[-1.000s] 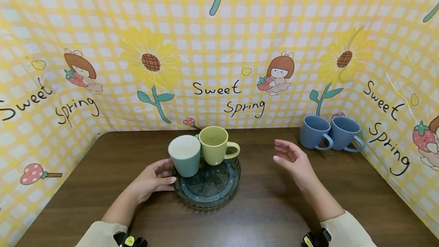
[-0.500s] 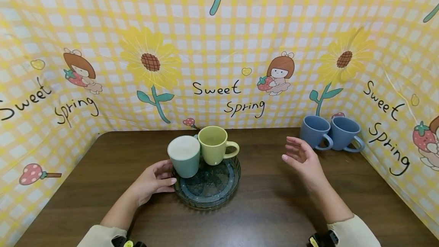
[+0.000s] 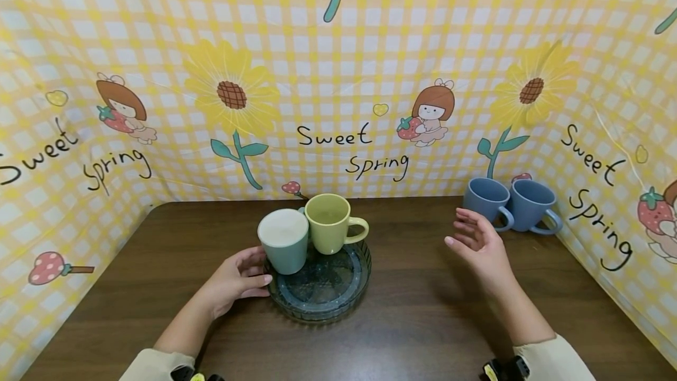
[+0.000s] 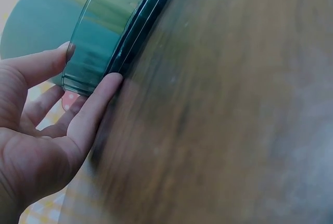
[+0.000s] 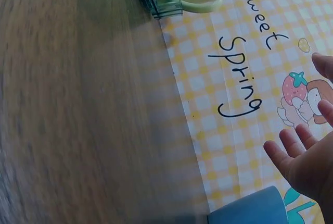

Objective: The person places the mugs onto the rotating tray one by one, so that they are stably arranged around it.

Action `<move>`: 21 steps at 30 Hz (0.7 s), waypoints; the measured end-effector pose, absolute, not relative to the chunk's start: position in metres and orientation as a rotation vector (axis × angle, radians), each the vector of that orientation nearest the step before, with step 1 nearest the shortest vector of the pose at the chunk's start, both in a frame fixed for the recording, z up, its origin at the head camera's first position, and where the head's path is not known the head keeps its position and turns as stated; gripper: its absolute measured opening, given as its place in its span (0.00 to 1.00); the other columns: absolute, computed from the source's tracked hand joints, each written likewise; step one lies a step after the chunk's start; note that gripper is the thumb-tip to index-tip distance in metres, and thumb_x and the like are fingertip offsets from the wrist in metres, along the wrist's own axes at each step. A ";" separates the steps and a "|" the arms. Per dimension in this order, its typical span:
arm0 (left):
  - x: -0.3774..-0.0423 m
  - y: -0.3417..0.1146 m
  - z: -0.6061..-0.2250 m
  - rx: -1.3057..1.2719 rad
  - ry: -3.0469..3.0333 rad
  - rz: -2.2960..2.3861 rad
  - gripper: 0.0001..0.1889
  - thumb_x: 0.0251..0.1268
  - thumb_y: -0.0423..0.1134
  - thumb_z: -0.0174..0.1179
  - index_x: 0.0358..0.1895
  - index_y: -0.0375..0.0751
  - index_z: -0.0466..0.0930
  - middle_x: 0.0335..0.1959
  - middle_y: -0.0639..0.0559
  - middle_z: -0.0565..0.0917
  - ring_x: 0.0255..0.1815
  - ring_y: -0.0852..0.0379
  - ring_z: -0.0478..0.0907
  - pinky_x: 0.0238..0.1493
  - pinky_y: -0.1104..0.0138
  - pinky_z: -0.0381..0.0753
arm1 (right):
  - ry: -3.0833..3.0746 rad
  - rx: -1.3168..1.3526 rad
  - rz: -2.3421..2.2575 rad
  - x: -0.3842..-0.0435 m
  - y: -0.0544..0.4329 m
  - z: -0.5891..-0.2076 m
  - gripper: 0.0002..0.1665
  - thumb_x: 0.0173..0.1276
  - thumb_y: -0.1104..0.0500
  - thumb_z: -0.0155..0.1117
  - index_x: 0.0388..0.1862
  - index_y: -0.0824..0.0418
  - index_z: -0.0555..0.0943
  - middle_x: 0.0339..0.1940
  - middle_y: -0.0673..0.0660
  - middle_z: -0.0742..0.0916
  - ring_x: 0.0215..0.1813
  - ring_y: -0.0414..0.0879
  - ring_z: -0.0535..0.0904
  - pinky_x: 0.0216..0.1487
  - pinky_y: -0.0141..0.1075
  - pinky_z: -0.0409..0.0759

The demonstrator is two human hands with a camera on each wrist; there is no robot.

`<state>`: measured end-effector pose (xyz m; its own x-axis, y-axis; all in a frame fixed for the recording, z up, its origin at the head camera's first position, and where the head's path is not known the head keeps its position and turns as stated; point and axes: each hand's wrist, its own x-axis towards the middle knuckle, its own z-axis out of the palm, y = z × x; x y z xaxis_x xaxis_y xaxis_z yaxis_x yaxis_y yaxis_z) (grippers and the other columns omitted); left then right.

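A round dark-green glass dish (image 3: 325,296) stands on the table, with a teal mug with a pale inside (image 3: 285,251) and a yellow-green mug (image 3: 329,228) in it, both upright. My left hand (image 3: 238,281) holds the dish at its left side. In the left wrist view the thumb is at the rim of the dish (image 4: 101,52) and the little finger low by its base. My right hand (image 3: 481,251) is in the air, fingers loosely bent and holding nothing. It is just in front of the left one of two blue mugs, overlapping that mug (image 3: 483,196) in the head view.
The second blue mug (image 3: 533,204) stands right beside the first at the back right, handle toward the front right. A yellow checked cloth (image 3: 338,75) with printed flowers walls the brown wooden table (image 3: 396,340) at the back and sides.
My right hand has moved to the right, closer to the blue mugs. The left hand stays at the dish, which has barely moved, and the mugs stand as before.
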<state>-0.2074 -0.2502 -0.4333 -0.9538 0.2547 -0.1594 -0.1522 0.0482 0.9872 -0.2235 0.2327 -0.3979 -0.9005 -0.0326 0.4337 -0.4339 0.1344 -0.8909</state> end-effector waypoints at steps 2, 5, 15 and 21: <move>-0.207 -0.250 -0.434 0.097 2.034 1.982 0.43 0.62 0.29 0.65 0.75 0.30 0.47 0.74 0.28 0.50 0.70 0.31 0.58 0.50 0.50 0.83 | -2.109 0.424 1.806 -0.223 0.235 -0.398 0.33 0.64 0.71 0.67 0.67 0.62 0.70 0.60 0.48 0.76 0.57 0.40 0.75 0.53 0.26 0.79; -0.207 -0.250 -0.434 0.094 2.029 1.984 0.44 0.62 0.29 0.66 0.76 0.30 0.47 0.75 0.28 0.50 0.70 0.30 0.57 0.50 0.50 0.83 | -2.112 0.353 1.772 -0.222 0.237 -0.398 0.33 0.63 0.70 0.68 0.66 0.62 0.71 0.58 0.46 0.77 0.55 0.38 0.76 0.50 0.26 0.80; -0.205 -0.249 -0.434 0.082 2.040 1.988 0.43 0.62 0.29 0.66 0.76 0.31 0.48 0.74 0.29 0.51 0.69 0.32 0.59 0.50 0.50 0.83 | -2.090 0.124 1.628 -0.225 0.251 -0.402 0.31 0.60 0.69 0.72 0.63 0.63 0.75 0.52 0.41 0.80 0.51 0.33 0.80 0.45 0.22 0.80; -0.205 -0.249 -0.434 0.080 2.042 1.991 0.43 0.62 0.29 0.66 0.76 0.31 0.48 0.74 0.29 0.51 0.69 0.32 0.59 0.50 0.50 0.83 | -2.090 0.060 1.539 -0.229 0.260 -0.404 0.33 0.58 0.69 0.73 0.63 0.67 0.74 0.54 0.45 0.80 0.51 0.33 0.80 0.44 0.20 0.79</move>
